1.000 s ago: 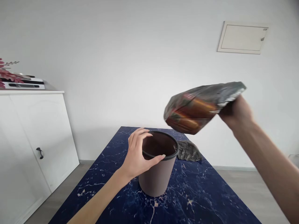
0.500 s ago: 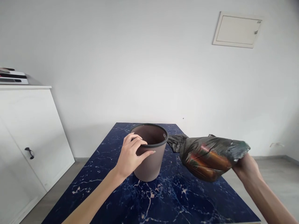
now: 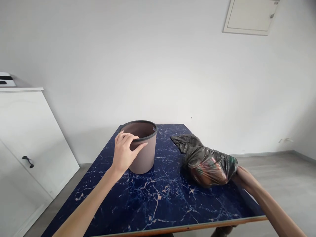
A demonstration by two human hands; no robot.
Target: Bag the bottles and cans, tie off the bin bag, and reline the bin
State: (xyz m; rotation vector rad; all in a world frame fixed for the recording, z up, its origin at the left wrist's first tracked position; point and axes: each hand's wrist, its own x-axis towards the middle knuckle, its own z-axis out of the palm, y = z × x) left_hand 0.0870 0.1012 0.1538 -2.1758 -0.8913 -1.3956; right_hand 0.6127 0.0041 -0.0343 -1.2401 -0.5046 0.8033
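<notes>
1. The left hand (image 3: 123, 151) grasps the brown, round, black-rimmed bin (image 3: 144, 158), fingertips curled over its near rim and thumb against the outer wall.
2. Just left of the right hand (image 3: 243, 177) is a bulging, translucent black plastic bag (image 3: 209, 168), its right end touching those fingers; they are mostly hidden, so I cannot tell whether they grip.
3. Farther off, left of the right fingers, lies a crumpled black plastic sheet (image 3: 187, 142).
4. Below the left fingers, the dark-blue marbled tabletop (image 3: 158, 207) supports the upright bin.

Wht cabinet (image 3: 41, 131) L w/ blk handle (image 3: 28, 161); wall panel (image 3: 249, 16) upper R; gry floor (image 3: 283, 177).
</notes>
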